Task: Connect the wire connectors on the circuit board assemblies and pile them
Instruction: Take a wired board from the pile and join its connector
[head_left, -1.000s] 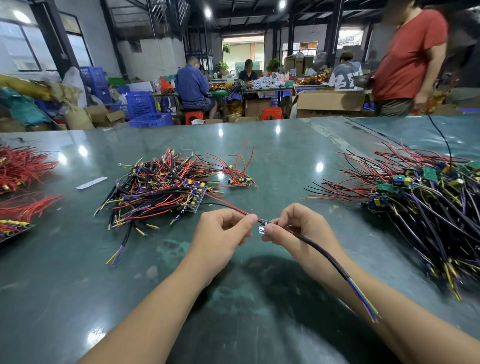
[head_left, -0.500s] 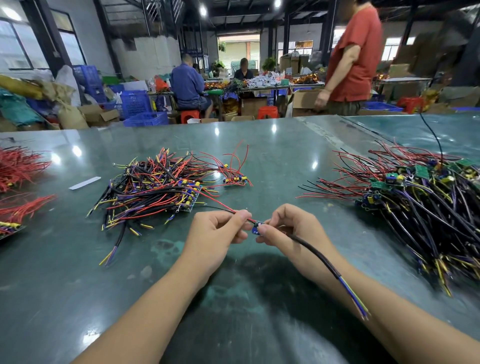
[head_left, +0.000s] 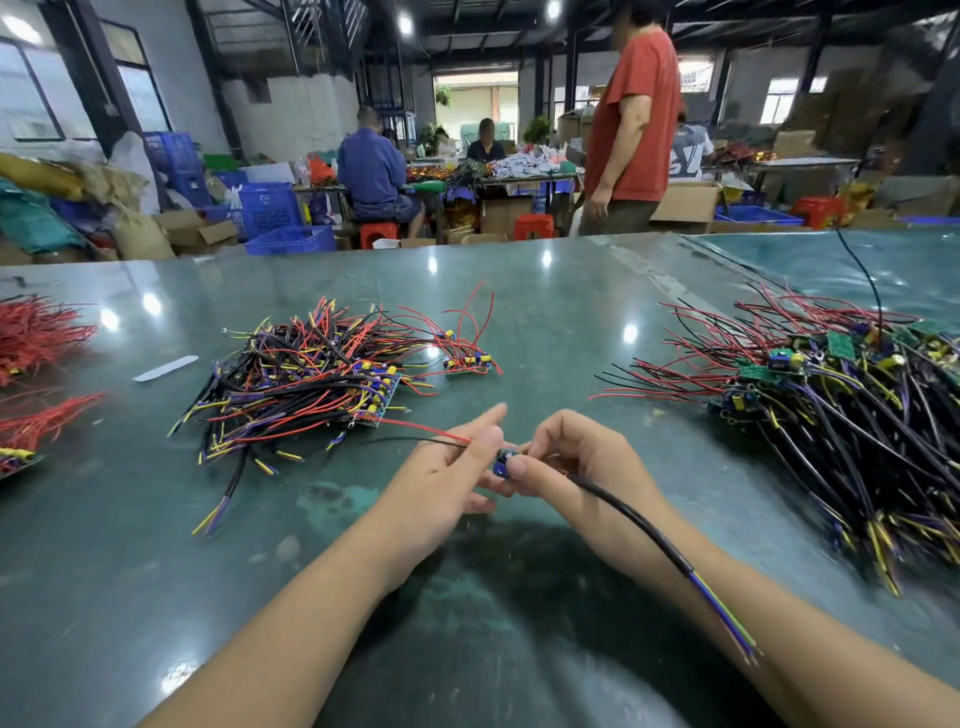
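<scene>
Both hands meet over the green table (head_left: 545, 322) around a small blue circuit board (head_left: 503, 462). My right hand (head_left: 576, 462) pinches the board, and a black cable (head_left: 649, 535) trails from it over my right forearm, ending in yellow and purple leads. My left hand (head_left: 447, 467) holds the board's red and black wires (head_left: 415, 428), its index finger pointing up. A pile of wired boards (head_left: 311, 379) lies ahead on the left. A larger heap of boards and cables (head_left: 841, 415) lies on the right.
Red wire bundles (head_left: 36, 338) lie at the table's left edge, and a white strip (head_left: 165, 368) sits near the left pile. One loose board (head_left: 467, 361) lies beside that pile. A person in a red shirt (head_left: 634, 119) stands beyond the table's far edge.
My left index finger has lifted off and now points up. The person in red has walked left behind the table. The board stays between my hands.
</scene>
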